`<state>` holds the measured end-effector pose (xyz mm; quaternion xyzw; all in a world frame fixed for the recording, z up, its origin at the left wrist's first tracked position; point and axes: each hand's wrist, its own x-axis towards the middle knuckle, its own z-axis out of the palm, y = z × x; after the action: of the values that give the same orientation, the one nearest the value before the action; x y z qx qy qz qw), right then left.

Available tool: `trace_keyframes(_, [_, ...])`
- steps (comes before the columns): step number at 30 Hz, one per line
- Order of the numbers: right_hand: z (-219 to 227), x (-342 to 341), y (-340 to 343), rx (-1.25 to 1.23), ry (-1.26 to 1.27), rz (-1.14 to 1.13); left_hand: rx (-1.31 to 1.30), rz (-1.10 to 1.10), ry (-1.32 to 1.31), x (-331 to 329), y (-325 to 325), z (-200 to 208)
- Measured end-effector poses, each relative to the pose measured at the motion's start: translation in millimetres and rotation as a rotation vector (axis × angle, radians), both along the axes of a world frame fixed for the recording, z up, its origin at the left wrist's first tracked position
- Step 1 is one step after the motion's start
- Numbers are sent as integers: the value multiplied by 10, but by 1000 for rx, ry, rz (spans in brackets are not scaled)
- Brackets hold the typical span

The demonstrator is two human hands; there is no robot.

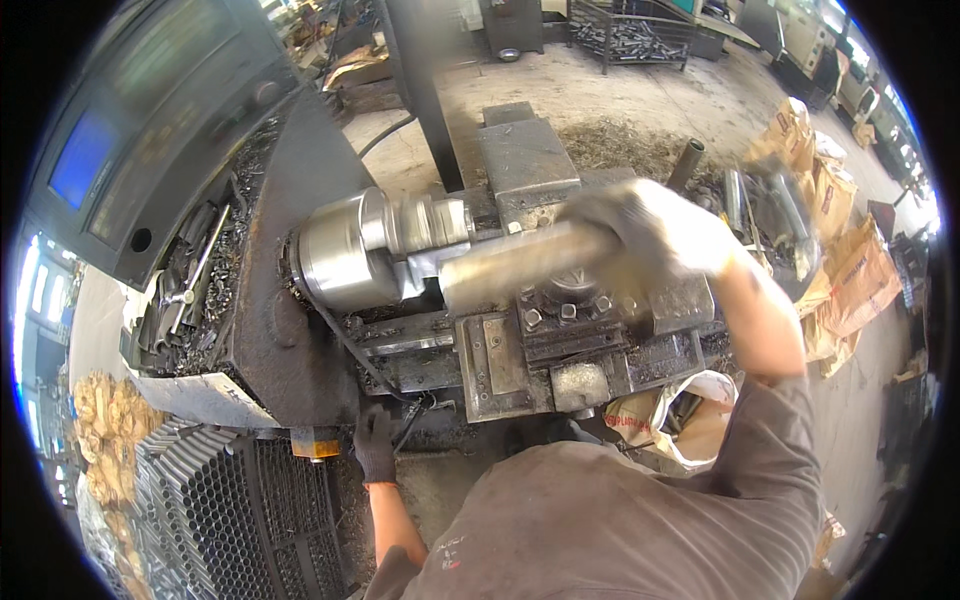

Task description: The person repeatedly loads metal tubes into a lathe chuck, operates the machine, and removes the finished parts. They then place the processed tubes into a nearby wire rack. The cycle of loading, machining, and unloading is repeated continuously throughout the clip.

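Note:
A short metal tube (530,262), smeared by motion, lies level above the lathe's tool slide, its left end close to the chuck jaws. My right hand (640,235), in a dark glove with a pale back, is closed around the tube's right end. The shiny lathe chuck (345,255) is at the left, its stepped jaws facing right. Low on the machine's front, my left hand (375,447) in a dark grey glove is beside an orange-yellow box (315,443) and a black cable; its fingers are mostly turned away from view.
A bolted tool post (568,290) sits below the tube. At left stands a control panel with a blue screen (85,165), and a rack of stacked tubes (215,490) below. An open sack (700,415) holds metal pieces; paper sacks (850,275) line the right.

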<state>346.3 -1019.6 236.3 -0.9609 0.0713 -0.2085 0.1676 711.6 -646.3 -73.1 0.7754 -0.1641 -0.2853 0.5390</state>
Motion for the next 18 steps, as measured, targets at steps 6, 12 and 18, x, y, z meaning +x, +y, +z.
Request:
trace_keyframes(6, [-700, 952, -1317, -358, 766, -527, -337, 648, 168, 101, 617, -523])
trace_keyframes(12, [-1790, 1071, -1832, 49, 759, -42, -494, 677, 196, 325, 781, -313])
trace_keyframes(18, [-1490, 2020, -1444, 501, 822, -108, -615, 782, 512, 369, 794, 132])
